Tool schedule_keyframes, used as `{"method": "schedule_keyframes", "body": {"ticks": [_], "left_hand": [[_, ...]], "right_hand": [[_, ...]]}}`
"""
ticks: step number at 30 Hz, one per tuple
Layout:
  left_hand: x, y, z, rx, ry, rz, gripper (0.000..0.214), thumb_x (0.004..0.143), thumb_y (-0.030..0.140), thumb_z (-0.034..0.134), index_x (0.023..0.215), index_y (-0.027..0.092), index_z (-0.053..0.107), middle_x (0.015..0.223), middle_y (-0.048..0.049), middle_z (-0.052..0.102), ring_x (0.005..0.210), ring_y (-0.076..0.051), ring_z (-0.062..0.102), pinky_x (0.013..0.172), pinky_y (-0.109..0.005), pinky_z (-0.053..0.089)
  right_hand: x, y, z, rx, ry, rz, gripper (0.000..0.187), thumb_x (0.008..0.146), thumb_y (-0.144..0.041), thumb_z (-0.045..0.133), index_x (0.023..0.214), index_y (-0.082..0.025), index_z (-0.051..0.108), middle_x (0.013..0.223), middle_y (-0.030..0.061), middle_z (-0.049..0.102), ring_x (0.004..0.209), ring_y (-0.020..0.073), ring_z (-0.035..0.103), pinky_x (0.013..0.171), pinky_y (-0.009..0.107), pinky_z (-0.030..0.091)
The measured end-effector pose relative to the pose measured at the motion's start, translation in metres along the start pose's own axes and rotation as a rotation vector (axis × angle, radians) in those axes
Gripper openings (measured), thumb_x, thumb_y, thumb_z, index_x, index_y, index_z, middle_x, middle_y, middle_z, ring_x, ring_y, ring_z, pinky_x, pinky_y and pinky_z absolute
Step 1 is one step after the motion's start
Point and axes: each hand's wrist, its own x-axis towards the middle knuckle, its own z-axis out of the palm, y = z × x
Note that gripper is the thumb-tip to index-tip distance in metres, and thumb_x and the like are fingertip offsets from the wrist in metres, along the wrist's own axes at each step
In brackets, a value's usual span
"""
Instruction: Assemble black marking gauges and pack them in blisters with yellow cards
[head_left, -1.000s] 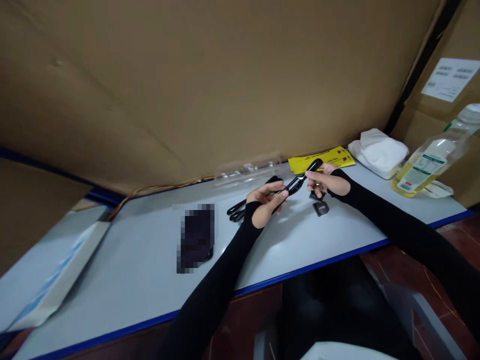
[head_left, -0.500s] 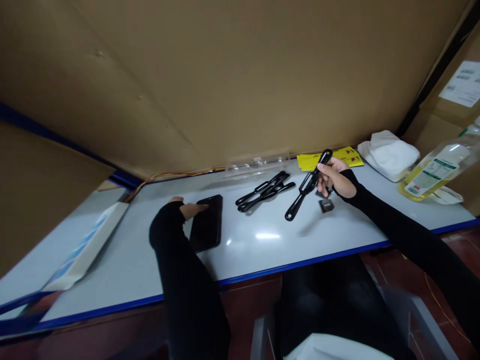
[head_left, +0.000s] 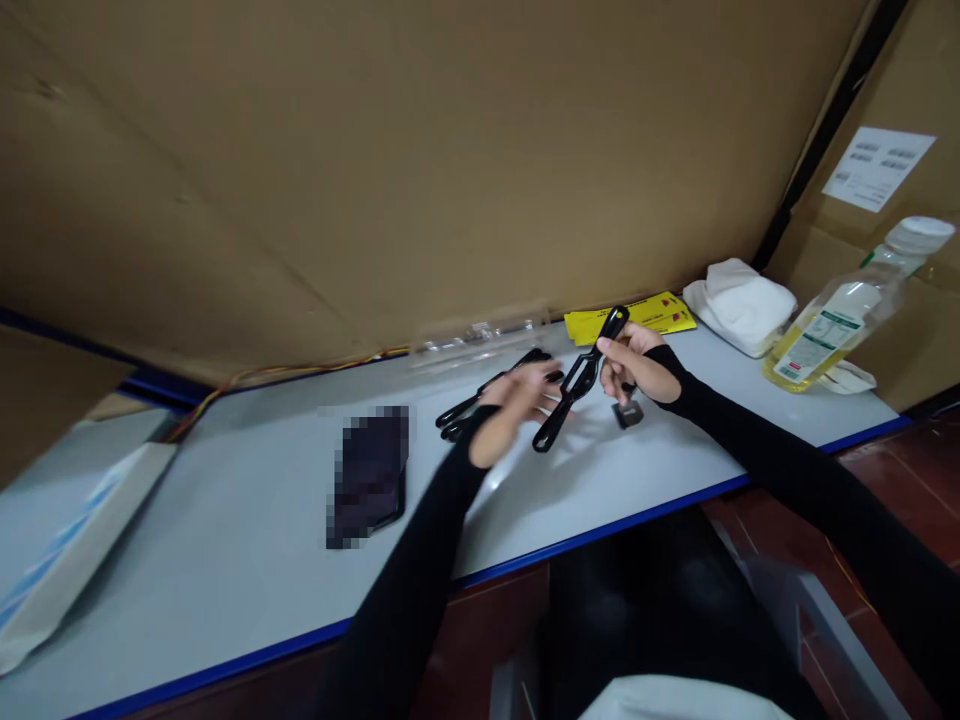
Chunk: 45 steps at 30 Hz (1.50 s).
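Note:
My right hand grips a long black tool near its upper end. The tool has a slotted frame in the middle and a hole at each tip, and it tilts above the table. My left hand, a little blurred, has its fingers apart close to the tool's left side; I cannot tell whether they touch it. Behind that hand, partly covered, lie several similar black tools. A small dark metal piece with a cut-out sits on the table below my right hand.
A phone lies left on the white table. Along the back are a clear plastic piece and yellow cards. To the right stand a white cloth bundle and a bottle of yellow liquid. Cardboard walls enclose the table.
My left hand has left the phone and moved right to beside the held tool. My right hand still holds the tool in much the same pose. The camera view has shifted.

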Motion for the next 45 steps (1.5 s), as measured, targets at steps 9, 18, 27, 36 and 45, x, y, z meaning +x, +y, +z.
{"method": "schedule_keyframes", "body": {"ticks": [9,18,27,36,45], "left_hand": [[-0.008,-0.009,0.037,-0.214,-0.199,-0.252,0.053,0.082,0.057,0.080,0.106,0.022,0.049,0.064,0.0028,0.067,0.028,-0.006,0.037,0.028,-0.017,0.022],[-0.001,-0.016,0.038,-0.261,-0.071,-0.290,0.069,0.068,0.056,0.091,0.097,0.026,0.037,0.080,-0.0113,0.081,0.038,-0.012,0.052,0.030,-0.018,0.029],[0.000,-0.006,0.029,-0.277,-0.167,-0.365,0.046,0.067,0.032,0.088,0.092,0.019,0.051,0.084,-0.0186,0.081,0.038,-0.016,0.061,0.030,-0.021,0.032],[-0.001,-0.011,0.031,-0.256,-0.208,-0.358,0.040,0.071,0.031,0.084,0.095,0.018,0.054,0.089,-0.0193,0.082,0.041,-0.018,0.065,0.033,-0.022,0.035],[-0.001,-0.027,0.046,-0.178,0.169,-0.101,0.051,0.078,0.054,0.082,0.104,0.015,0.061,0.103,-0.0178,0.081,0.061,-0.022,0.075,0.036,-0.025,0.047]], "right_hand": [[-0.028,-0.012,-0.027,-1.092,0.028,0.203,0.052,0.072,-0.066,0.083,0.084,-0.021,0.060,0.075,0.0014,0.069,0.064,0.0152,0.063,0.057,0.026,0.046],[-0.053,0.000,-0.010,-1.559,-0.013,0.385,0.039,0.085,-0.049,0.081,0.104,-0.018,0.069,0.113,0.0163,0.076,0.105,0.0330,0.072,0.087,0.041,0.054],[-0.053,-0.004,-0.010,-1.374,-0.176,0.299,0.029,0.081,-0.024,0.079,0.106,-0.019,0.066,0.107,0.0112,0.076,0.098,0.0279,0.072,0.086,0.036,0.053],[-0.048,0.017,-0.026,-1.183,-0.211,0.299,0.026,0.074,-0.028,0.081,0.097,-0.022,0.071,0.090,0.0042,0.072,0.072,0.0191,0.063,0.066,0.031,0.047],[-0.033,0.002,-0.021,-0.581,0.051,0.204,0.041,0.082,-0.059,0.076,0.081,-0.019,0.065,0.059,-0.0027,0.060,0.046,0.0107,0.050,0.043,0.024,0.043]]}}
